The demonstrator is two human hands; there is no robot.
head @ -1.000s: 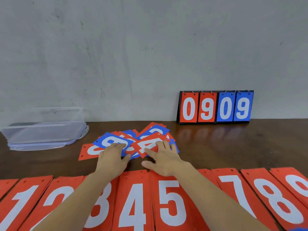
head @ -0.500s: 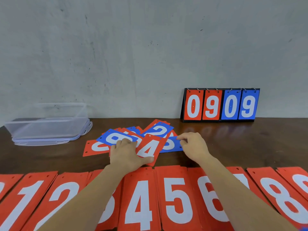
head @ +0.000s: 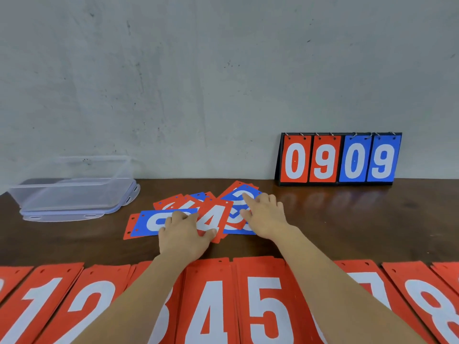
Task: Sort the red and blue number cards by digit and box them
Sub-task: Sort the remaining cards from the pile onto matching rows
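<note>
A loose pile of red and blue cards (head: 173, 204) lies near the middle of the dark wooden counter (head: 360, 224), the cards overlapping at varied angles.

The left hand (head: 185, 234) is laid palm-down on the near left part of the pile. Its fingers are spread almost flat over a blue card (head: 149, 223), and its thumb is pressed on the lower edge of a red card marked 4 (head: 214, 217). No card is gripped by it.

The right hand (head: 267, 217) is placed on the right part of the pile. Its index finger is stretched forward onto a rear blue card (head: 238, 192), its thumb rests on the cards beside the red 4, and the remaining fingers are loosely bent. Nothing is held in it.

Along the near edge of the counter, a row of red card stacks (head: 263, 306) is laid out side by side. The digits 1, 2, 4, 5 and 8 are readable; others are covered by the forearms.

A clear plastic box (head: 72, 192) is set on its lid (head: 62, 216) at the far left, well apart from the pile. A flip scoreboard (head: 340, 158) reading 0909 is stood against the wall at the far right.
</note>
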